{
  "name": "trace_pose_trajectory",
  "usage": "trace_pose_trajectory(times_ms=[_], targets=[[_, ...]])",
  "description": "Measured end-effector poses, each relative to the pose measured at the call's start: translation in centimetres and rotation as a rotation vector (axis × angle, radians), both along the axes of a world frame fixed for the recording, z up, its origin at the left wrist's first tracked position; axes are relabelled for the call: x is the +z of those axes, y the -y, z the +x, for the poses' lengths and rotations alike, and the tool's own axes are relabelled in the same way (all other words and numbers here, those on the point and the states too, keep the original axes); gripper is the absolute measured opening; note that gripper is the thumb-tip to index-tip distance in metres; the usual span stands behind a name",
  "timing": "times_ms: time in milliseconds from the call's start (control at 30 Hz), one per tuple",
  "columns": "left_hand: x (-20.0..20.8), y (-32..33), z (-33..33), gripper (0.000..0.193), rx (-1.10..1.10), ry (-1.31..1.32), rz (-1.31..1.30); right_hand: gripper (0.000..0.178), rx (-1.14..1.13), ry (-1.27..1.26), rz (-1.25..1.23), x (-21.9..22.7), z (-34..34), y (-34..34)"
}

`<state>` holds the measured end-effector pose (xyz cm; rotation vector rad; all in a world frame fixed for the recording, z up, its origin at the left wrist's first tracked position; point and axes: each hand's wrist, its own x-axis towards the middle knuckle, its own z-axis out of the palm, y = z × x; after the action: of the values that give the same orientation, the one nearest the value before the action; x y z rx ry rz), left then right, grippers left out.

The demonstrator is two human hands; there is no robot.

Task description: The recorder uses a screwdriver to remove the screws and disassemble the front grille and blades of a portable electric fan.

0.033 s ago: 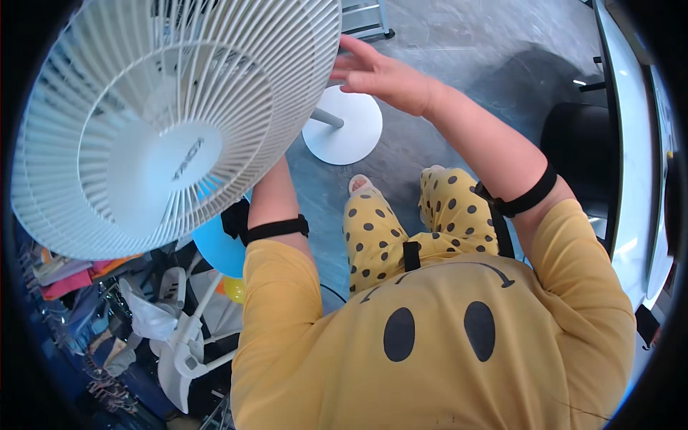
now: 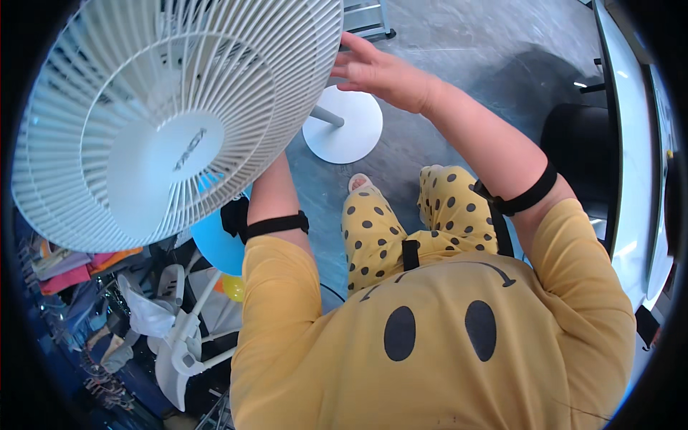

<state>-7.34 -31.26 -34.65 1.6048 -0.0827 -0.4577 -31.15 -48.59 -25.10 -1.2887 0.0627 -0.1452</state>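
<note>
A large white fan (image 2: 197,147) with a ribbed round grille fills the upper left, its face tilted up. My right hand (image 2: 383,79) is at the grille's right edge, fingers stretched and apart; the fingertips pass out of sight at the rim. My left forearm (image 2: 272,193) runs up under the fan, and the grille hides that hand, so its fingers and what they touch do not show. Beyond the fan's right edge, a grey pole rises from a round white base (image 2: 358,136) on the floor; the fan hides the pole's upper part.
Left and below lie a white folding frame (image 2: 188,337), a blue round thing (image 2: 218,244), a yellow ball-like object (image 2: 233,287) and piled coloured cloths (image 2: 68,276). A white table (image 2: 627,179) edges the right side, with a black seat (image 2: 579,154) beside it. A metal rack (image 2: 365,20) stands at the top.
The fan's lower edge has risen slightly. The fingers of my right hand have shifted a little at the rim. The base on the floor stays in place.
</note>
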Motion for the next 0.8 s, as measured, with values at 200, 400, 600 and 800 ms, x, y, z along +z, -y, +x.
trace_pose_trajectory(times_ms=[200, 400, 600, 800], targets=[[0.5, -0.7, -1.5, 0.031, 0.067, 0.019, -0.062, 0.083, -0.009, -0.014, 0.22, 1.8, 0.0, -1.2], [0.9, -1.7, -1.9, 0.031, 0.085, 0.013, -0.117, 0.066, -0.013, -0.002, 0.303, 2.8, 1.7, -2.8], [2.2, -1.6, -2.7, 0.031, 0.103, 0.028, -0.211, 0.053, -0.143, 0.058, 0.34, 2.0, 2.3, -3.9], [5.0, -6.5, -9.1, 0.032, 0.192, 0.143, -0.329, 0.037, -0.04, 0.146, 0.496, -0.5, 1.9, -3.0]])
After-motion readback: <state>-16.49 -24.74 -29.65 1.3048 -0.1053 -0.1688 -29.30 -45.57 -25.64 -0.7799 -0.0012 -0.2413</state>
